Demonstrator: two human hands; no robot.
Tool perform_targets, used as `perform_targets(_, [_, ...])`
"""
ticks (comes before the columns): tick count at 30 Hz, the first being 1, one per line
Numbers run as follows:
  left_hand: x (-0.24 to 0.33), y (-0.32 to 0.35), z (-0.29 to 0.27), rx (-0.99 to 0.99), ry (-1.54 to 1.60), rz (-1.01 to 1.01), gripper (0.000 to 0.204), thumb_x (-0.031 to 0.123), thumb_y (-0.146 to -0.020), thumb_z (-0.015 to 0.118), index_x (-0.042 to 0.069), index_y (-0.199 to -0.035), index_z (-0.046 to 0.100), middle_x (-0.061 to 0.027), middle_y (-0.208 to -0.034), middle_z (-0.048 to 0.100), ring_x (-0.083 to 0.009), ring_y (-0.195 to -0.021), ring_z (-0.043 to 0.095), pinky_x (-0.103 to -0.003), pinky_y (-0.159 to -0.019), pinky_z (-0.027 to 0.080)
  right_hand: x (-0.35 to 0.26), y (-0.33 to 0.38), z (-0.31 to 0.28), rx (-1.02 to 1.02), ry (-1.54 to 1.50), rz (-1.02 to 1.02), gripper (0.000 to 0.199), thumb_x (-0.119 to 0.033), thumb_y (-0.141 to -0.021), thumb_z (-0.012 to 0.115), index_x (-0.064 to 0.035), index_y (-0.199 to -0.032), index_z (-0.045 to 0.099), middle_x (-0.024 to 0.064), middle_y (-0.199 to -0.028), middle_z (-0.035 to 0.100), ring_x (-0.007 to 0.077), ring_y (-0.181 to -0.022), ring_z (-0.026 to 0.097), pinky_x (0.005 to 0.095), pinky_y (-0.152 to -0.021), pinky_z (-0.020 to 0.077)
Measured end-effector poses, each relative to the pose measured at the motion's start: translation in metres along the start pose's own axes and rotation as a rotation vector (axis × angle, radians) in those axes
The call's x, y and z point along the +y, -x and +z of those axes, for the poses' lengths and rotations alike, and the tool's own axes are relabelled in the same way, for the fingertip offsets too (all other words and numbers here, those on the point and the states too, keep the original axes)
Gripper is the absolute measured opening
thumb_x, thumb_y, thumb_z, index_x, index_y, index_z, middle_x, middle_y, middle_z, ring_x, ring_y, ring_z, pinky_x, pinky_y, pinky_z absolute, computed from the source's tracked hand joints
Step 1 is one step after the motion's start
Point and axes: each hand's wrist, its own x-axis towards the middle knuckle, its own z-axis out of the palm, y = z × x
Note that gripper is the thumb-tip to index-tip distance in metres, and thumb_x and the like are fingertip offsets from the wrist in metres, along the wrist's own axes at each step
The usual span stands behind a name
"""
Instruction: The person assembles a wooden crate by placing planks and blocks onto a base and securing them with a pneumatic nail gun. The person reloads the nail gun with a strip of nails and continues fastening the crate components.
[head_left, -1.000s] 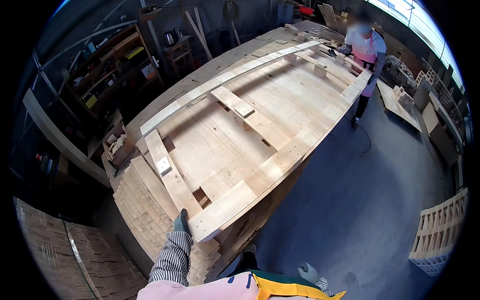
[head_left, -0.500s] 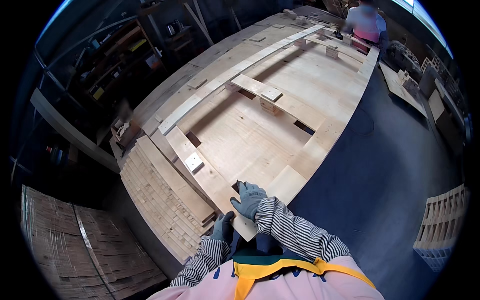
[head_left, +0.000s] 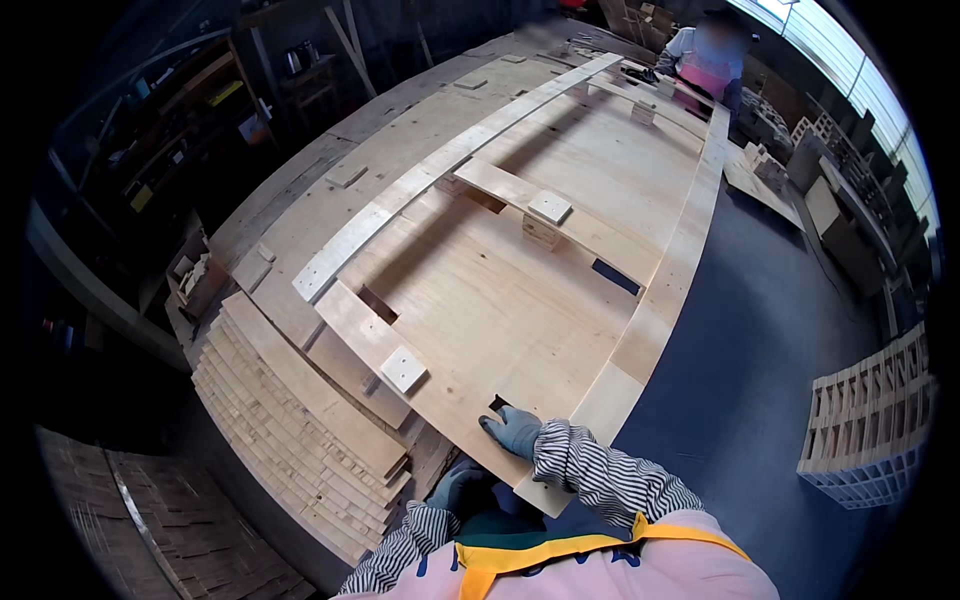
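A flat pale wooden board (head_left: 450, 400) lies across the near end of a large timber frame. My right hand (head_left: 515, 432), in a grey glove, grips this board from above, thumb spread toward the left and fingers by a dark gap at its inner edge. Lower and to the left, my gloved left hand (head_left: 462, 484) holds at the board's outer edge; its fingertips are partly hidden. A small square wood block (head_left: 404, 370) with dark dots sits on the board. At the right, the long side board (head_left: 640, 345) of the frame runs away from me.
Stacked wooden slats (head_left: 290, 430) lie at my left. A middle crosspiece (head_left: 600, 235) carries another square block (head_left: 549, 207). A long left board (head_left: 400, 200) borders the frame. At the far end stands a co-worker (head_left: 705, 65). Slatted wooden pieces (head_left: 865, 410) are piled at right.
My right hand has shifted a little right and down with the near board's end, now closer to the side board. My left hand sits lower. The whole view has also turned somewhat.
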Motion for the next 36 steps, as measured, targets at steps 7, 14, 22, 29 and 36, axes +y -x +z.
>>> perform_targets(7, [0.068,-0.044,-0.067,-0.349,-0.034,-0.231,0.035,0.021,-0.091,0.055,0.003,-0.12,0.054,-0.0121,-0.112,0.061,-0.0257,-0.105,0.057,-0.036,-0.095,0.045,-0.036,0.059,-0.05,-0.12,0.061,0.162,0.065,-0.062,-0.087,0.047,-0.0024,-0.11,0.062,0.0211,-0.107,0.065,0.0336,-0.102,0.061,0.0419,-0.09,0.046])
perform_targets(14, [0.074,-0.015,-0.182,0.523,0.248,-0.135,0.038,0.026,-0.093,0.054,0.005,-0.124,0.053,-0.0118,-0.117,0.06,-0.0255,-0.111,0.056,-0.036,-0.099,0.043,-0.04,0.067,-0.058,-0.214,0.115,0.371,0.074,-0.07,-0.088,0.038,-0.0067,-0.123,0.055,0.019,-0.111,0.064,0.033,-0.106,0.06,0.0419,-0.091,0.0456])
perform_targets(22, [0.137,-0.084,-0.178,0.102,-0.313,0.431,0.055,0.04,-0.097,0.041,0.004,-0.139,0.041,-0.0123,-0.136,0.051,-0.0282,-0.124,0.05,-0.042,-0.106,0.039,-0.055,0.065,-0.073,-0.268,0.127,0.337,0.079,-0.072,-0.087,0.036,-0.0057,-0.126,0.053,0.0209,-0.109,0.064,0.0334,-0.105,0.06,0.0417,-0.089,0.0465])
perform_targets(29, [0.158,-0.163,-0.153,-0.325,0.305,0.043,0.048,0.039,-0.101,0.033,0.016,-0.143,0.037,-0.0133,-0.138,0.049,-0.0321,-0.125,0.048,-0.048,-0.107,0.037,-0.066,0.077,-0.09,-0.278,0.117,0.369,0.078,-0.071,-0.085,0.041,-0.009,-0.131,0.051,0.0192,-0.115,0.063,0.0329,-0.109,0.059,0.0418,-0.091,0.0464])
perform_targets(36, [0.166,-0.21,-0.108,-0.66,0.071,-0.287,0.056,0.05,-0.097,0.043,0.01,-0.136,0.045,-0.0191,-0.117,0.063,-0.0352,-0.107,0.061,-0.047,-0.095,0.046,-0.062,0.083,-0.092,-0.205,0.162,0.349,0.073,-0.067,-0.086,0.045,-0.0102,-0.131,0.052,0.0189,-0.114,0.064,0.0334,-0.108,0.06,0.0435,-0.09,0.0466])
